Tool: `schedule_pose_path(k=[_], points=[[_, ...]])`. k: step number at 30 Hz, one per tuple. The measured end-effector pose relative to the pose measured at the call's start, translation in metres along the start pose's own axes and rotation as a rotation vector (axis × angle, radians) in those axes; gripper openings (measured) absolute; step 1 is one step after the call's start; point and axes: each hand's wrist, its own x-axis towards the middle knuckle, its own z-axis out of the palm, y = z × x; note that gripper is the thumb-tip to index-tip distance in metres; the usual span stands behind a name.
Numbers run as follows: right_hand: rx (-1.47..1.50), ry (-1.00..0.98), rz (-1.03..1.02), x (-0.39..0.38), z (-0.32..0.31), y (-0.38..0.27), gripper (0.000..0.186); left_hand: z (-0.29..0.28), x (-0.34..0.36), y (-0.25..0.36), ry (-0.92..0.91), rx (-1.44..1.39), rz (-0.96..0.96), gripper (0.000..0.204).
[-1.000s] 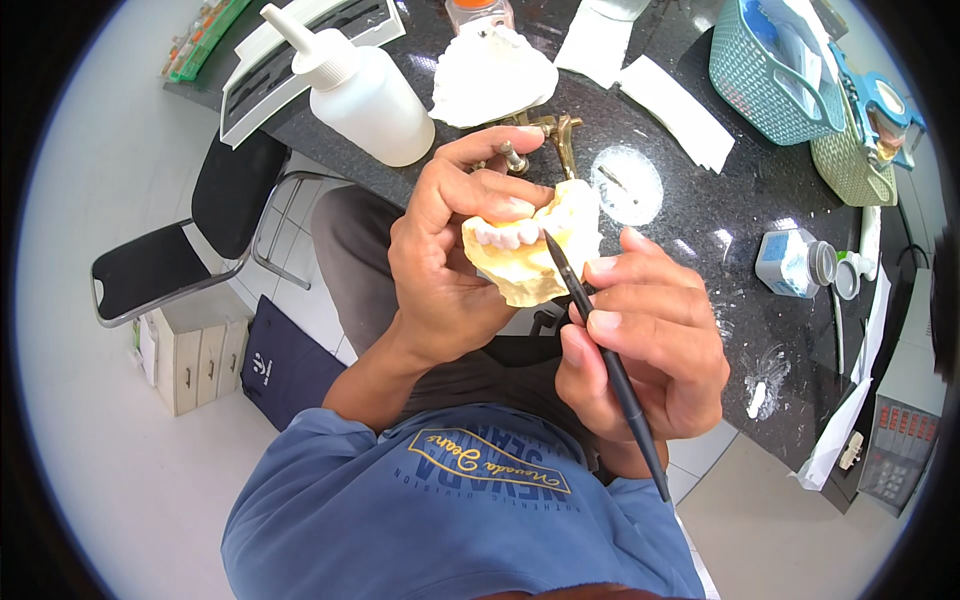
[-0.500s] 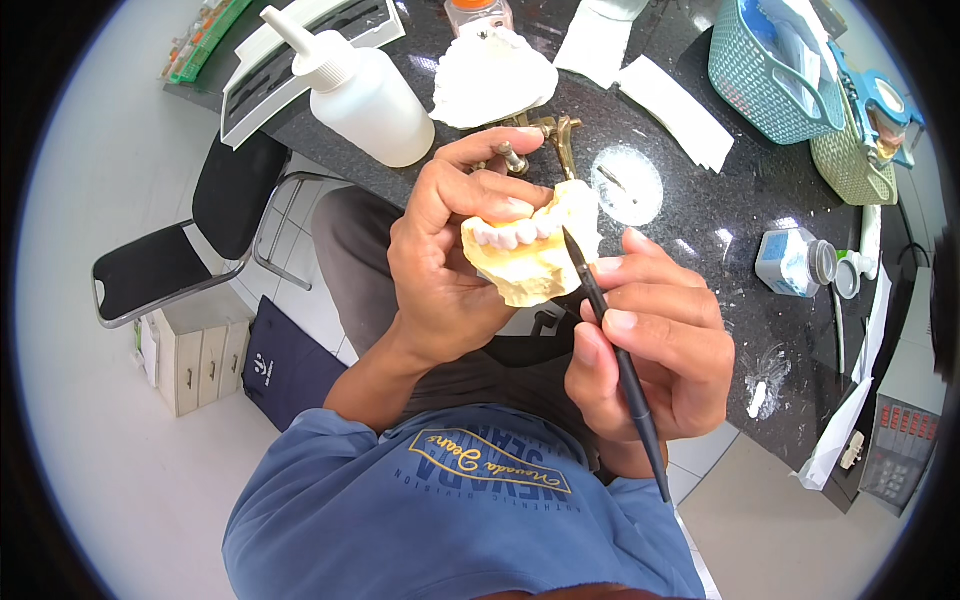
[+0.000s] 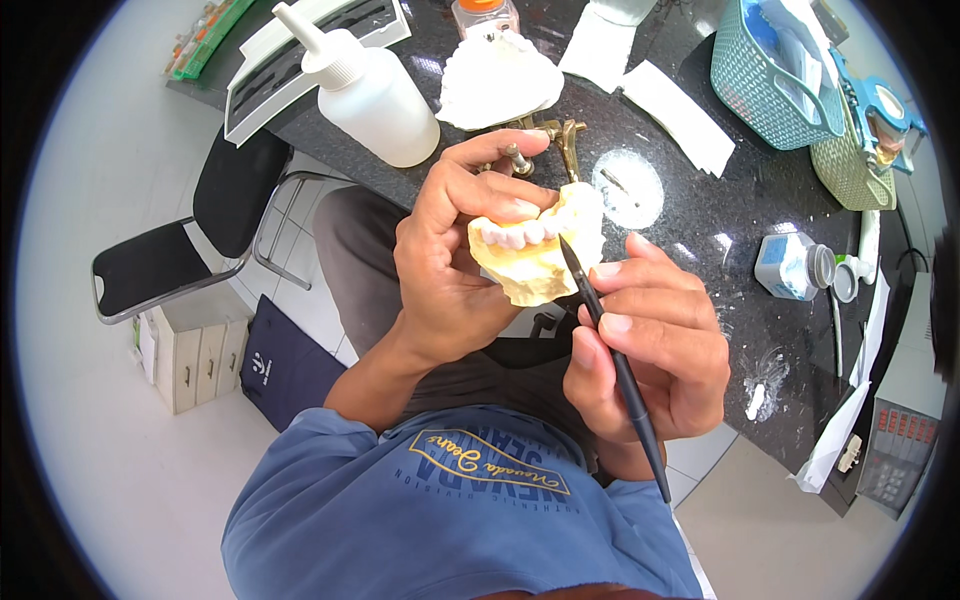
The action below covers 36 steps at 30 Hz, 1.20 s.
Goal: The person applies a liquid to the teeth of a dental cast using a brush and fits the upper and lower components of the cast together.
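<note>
My left grip (image 3: 432, 270) clamped the tooth model (image 3: 532, 272); my right grip (image 3: 662, 342) pinched the black tool (image 3: 625, 372), which probably wanted light pressure.

Dental model (image 3: 535, 278): rough, matt, plaster-like. Pen-shaped tool (image 3: 630, 392): smooth. Tabletop (image 3: 695, 205): glossy, stone-like. Bottle (image 3: 382, 112): translucent plastic.

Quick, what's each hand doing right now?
Left hand: closed, holding the yellow tooth model.
Right hand: closed, holding a black tool, its tip at the model.

yellow dental cast (image 3: 530, 276), black tool (image 3: 632, 395), teal basket (image 3: 752, 92)
</note>
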Motion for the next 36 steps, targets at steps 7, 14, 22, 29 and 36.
schedule_pose_path(k=[7, 14, 22, 29, 36], points=[[-0.026, -0.008, 0.007, 0.0009, 0.0007, -0.0014, 0.034, 0.0003, 0.0, 0.0015, 0.001, -0.007, -0.008, 0.043], [-0.054, -0.076, -0.049, -0.002, -0.0037, -0.002, 0.022, -0.0007, -0.0011, 0.0013, 0.009, -0.039, -0.033, 0.042], [0.02, -0.001, 0.01, -0.0049, -0.0038, -0.0015, 0.035, 0.0056, -0.0011, 0.0041, 0.053, -0.026, -0.055, 0.038], [0.019, 0.031, -0.023, -0.0073, -0.002, 0.0015, 0.032, 0.0082, -0.0015, 0.0042, 0.074, 0.01, -0.053, 0.035], [-0.015, -0.004, -0.008, -0.0054, -0.0011, -0.0002, 0.03, 0.0068, -0.0018, 0.0032, 0.069, 0.036, -0.018, 0.034]])
